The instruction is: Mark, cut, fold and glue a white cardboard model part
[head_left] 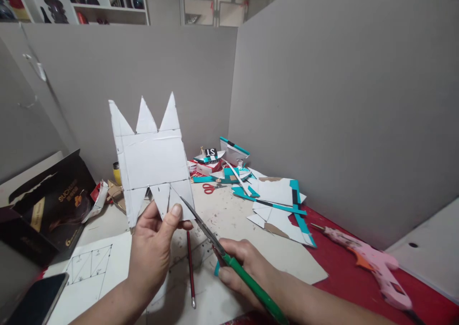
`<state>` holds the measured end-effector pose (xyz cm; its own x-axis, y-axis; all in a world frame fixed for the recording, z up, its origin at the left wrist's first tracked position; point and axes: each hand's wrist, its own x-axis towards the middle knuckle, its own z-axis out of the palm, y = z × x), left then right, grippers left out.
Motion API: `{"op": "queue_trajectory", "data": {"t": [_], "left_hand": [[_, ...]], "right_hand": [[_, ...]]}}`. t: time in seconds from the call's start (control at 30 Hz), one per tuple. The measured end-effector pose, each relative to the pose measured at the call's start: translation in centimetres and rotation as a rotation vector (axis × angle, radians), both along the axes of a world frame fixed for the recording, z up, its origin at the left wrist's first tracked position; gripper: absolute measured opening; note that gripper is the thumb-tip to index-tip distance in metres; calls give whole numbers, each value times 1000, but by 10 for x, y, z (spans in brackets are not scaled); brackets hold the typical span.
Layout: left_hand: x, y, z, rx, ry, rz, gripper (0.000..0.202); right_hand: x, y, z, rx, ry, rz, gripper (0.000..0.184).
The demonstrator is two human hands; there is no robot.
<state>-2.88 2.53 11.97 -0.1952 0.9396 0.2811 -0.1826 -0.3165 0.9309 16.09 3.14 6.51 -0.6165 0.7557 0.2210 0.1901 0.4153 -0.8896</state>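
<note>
My left hand (158,229) pinches the lower edge of a white cardboard cutout (154,157), thumb in front and fingers behind. The cutout stands upright, with three pointed flaps along its top and cut triangular flaps along its bottom. Pencil lines run across it. My right hand (247,267) is closed on green-handled scissors (229,258). Their blades lie at the cutout's lower right flap, close to my left thumb. Below the cutout, a dark red pencil (191,272) lies on the work surface.
A pink hot glue gun (369,263) rests on the red cloth at right. Teal-edged cardboard scraps (276,205), red scissors (211,188) and a small model boat (210,155) lie behind. At left are a black box (53,205), a drawn sheet (89,267) and a phone (39,298).
</note>
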Motion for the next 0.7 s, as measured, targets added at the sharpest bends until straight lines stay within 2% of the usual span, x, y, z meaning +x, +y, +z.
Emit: {"op": "queue_trajectory", "data": {"t": [0.2,0.43,0.7], "left_hand": [[2,0,-4,-20,16,-36,12],[5,-2,-7,-30,37,-33,13],[5,-1,-6,-29,41,-34,16]], "right_hand": [[2,0,2,60,8,-19,49],[1,-1,-4,13,60,-1,51],[-2,-2,-3,-24,113,34,52]]}}
